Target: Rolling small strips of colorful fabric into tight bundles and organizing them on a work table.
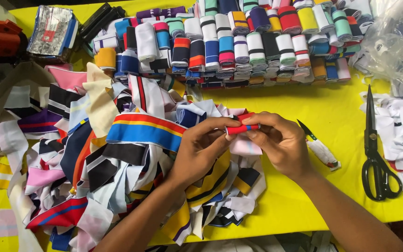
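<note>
Small red fabric roll with a blue stripe point(241, 125) held above the near-centre of the yellow table point(336, 116). Left hand point(201, 149) pinches its left end between thumb and fingers; right hand point(281, 140) pinches the right end likewise. Just below and left: loose heap of striped fabric strips point(117, 154). Far side: stacked rows of rolled striped fabric bands point(257, 42). Right: small cloth-wrapped thread snips point(320, 148), then black-handled scissors point(376, 154).
</note>
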